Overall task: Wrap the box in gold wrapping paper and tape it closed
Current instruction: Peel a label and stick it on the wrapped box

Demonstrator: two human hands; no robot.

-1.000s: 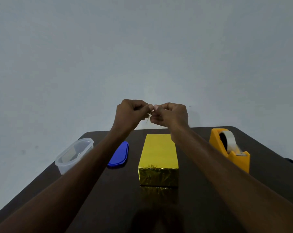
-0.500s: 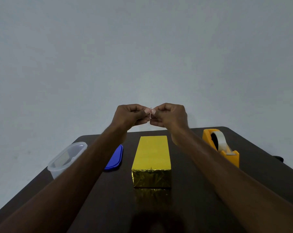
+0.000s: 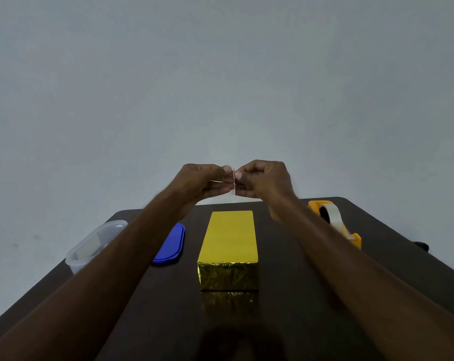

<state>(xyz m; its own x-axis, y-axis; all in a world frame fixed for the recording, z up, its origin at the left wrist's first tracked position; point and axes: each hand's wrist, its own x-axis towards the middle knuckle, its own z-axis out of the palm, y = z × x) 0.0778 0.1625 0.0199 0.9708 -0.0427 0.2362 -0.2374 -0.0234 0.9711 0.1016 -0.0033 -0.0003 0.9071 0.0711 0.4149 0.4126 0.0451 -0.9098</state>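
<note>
The box [image 3: 229, 243], wrapped in gold paper, lies lengthwise in the middle of the dark table [image 3: 285, 308], its crinkled end face toward me. Above its far end, raised in the air, my left hand [image 3: 199, 181] and my right hand [image 3: 265, 178] meet fingertip to fingertip. Together they pinch a small strip of clear tape [image 3: 233, 181] that stands upright between them. An orange tape dispenser [image 3: 335, 222] with a roll of clear tape sits on the right side of the table, partly behind my right forearm.
A clear plastic container [image 3: 95, 246] stands at the table's left edge, partly hidden by my left forearm. Its blue lid [image 3: 172, 243] lies flat between the container and the box. A grey wall rises behind the table.
Both hands stay together in the air pinching the tape, which now stands more upright between the fingertips. The view has shifted slightly, so the table objects sit further left in the frame.
</note>
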